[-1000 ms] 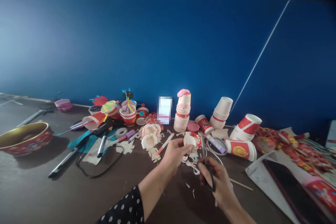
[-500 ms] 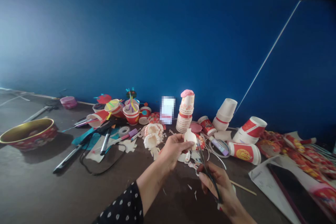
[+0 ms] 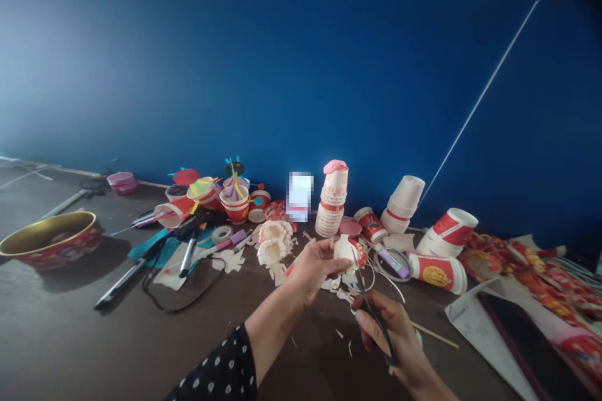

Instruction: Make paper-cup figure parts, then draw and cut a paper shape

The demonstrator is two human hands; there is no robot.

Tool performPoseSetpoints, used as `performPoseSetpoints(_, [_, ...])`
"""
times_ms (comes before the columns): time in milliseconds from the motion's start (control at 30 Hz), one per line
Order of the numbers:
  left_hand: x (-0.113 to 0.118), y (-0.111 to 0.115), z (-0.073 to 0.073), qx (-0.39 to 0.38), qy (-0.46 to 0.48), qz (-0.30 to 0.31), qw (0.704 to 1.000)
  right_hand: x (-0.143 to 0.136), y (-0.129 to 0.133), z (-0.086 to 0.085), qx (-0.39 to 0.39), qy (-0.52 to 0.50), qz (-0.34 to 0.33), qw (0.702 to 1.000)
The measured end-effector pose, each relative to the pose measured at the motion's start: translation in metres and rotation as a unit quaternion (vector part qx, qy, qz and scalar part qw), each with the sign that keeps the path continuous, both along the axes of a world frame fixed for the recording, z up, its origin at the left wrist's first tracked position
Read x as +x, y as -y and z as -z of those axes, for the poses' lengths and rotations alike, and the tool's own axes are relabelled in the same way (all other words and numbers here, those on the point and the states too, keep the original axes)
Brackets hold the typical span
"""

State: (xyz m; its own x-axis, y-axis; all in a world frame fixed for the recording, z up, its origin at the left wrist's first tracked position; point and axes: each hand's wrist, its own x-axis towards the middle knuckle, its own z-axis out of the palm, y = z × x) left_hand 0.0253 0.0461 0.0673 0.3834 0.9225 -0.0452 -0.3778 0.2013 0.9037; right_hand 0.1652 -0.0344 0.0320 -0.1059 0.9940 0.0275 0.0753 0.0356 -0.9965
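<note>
Between the thumb and fingers of my left hand [image 3: 314, 266] is a small white paper cutout [image 3: 345, 248], rounded with a narrow neck at its top. My right hand [image 3: 392, 329] grips a pair of scissors [image 3: 371, 310] with dark handles. The blades point up and to the left, and their tips reach the right side of the cutout. Whether the blades are cutting into the paper I cannot tell. Small paper scraps [image 3: 345, 294] lie on the table below the cutout.
A stack of paper cups [image 3: 330, 216] topped with pink stands behind my hands. More cups [image 3: 437, 270] lie at the right, near a dark phone [image 3: 531, 338] on white paper. Decorated cups [image 3: 235, 203], pens and a gold-rimmed bowl [image 3: 51, 250] are at the left. A blue partition [image 3: 282, 75] rises behind.
The cutout has turned and shifted slightly right in my left hand. The scissors' tips have moved a little up and left, onto its edge.
</note>
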Motion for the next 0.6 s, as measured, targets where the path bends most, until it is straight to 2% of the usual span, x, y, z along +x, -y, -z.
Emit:
performPoseSetpoints(333, [0.0022,0.0026,0.0,-0.008,0.021,0.011,1.0,-0.0017,0.0001,-0.0001,-0.002,-0.015,0.021,1.0])
performPoseSetpoints(600, [0.0068,0.0074,0.0006,-0.016,0.036,-0.002,0.999,-0.0036,0.0001,-0.0015,-0.002,-0.007,0.024,1.0])
